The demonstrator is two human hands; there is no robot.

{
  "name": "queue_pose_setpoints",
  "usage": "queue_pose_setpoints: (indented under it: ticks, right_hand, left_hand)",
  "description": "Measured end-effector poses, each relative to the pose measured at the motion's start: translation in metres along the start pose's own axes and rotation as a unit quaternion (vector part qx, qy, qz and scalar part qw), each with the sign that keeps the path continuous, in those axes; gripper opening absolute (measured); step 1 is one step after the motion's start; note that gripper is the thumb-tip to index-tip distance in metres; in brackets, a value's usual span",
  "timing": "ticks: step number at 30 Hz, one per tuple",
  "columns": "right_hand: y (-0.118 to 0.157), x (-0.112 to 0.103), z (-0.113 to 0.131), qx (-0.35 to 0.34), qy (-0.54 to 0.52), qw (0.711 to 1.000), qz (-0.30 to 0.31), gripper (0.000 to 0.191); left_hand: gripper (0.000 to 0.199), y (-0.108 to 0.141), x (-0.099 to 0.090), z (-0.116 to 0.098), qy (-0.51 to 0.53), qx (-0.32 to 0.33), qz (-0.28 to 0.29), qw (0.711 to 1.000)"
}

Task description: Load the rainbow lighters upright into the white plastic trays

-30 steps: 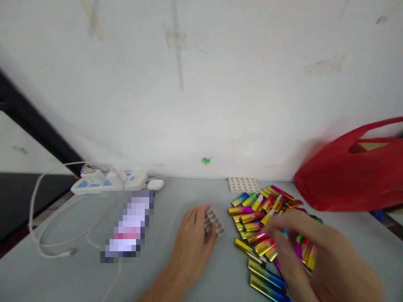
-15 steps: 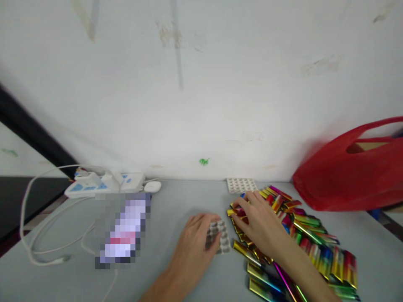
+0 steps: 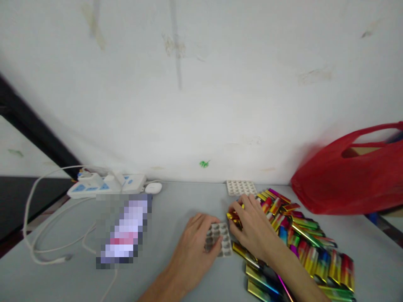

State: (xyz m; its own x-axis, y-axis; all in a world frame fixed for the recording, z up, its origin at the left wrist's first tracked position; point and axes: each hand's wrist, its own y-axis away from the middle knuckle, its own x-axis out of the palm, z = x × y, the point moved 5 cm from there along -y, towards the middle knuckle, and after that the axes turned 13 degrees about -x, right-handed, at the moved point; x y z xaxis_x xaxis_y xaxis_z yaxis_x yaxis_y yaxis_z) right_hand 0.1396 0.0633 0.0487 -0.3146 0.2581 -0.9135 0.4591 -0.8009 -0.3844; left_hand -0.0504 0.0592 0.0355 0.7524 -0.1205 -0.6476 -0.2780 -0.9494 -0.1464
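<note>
On the grey worktop [image 3: 179,201], metallic pieces [image 3: 307,233] lay right of the cell tray [image 3: 225,240] your left hand [image 3: 195,242] gripped. Your right hand [image 3: 252,226] curled over their near-left edge, its hold impossible to tell; a careless tug could have set overlapping pieces sliding.

pocketed tray [image 3: 224,235]: left side hidden under left hand [image 3: 197,241] | metallic lighter-shaped cases [image 3: 324,261]: some covered by right hand [image 3: 248,220] and forearm [image 3: 288,269], fingertip contact too blurred to tell | phone [image 3: 128,226]: screen pixelated (nothing legible) | red bag [image 3: 355,180]: cut off by right edge | white cable [image 3: 111,286]: cropped at bottom
</note>
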Motion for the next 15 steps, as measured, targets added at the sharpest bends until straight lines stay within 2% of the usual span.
queue_pose_setpoints:
  ticks: [6,15]
  right_hand:
    - [0.0004,0.0016,0.0036,0.004,0.002,1.0,0.017,0.014]
    - [-0.0009,0.0025,0.0103,-0.008,0.021,0.999,0.036,0.013]
  left_hand:
    - [0.027,-0.0026,-0.0024,0.0047,-0.018,-0.013,-0.011,1.0]
    - [0.023,-0.0022,-0.0016,0.0019,-0.029,-0.001,-0.008,1.0]
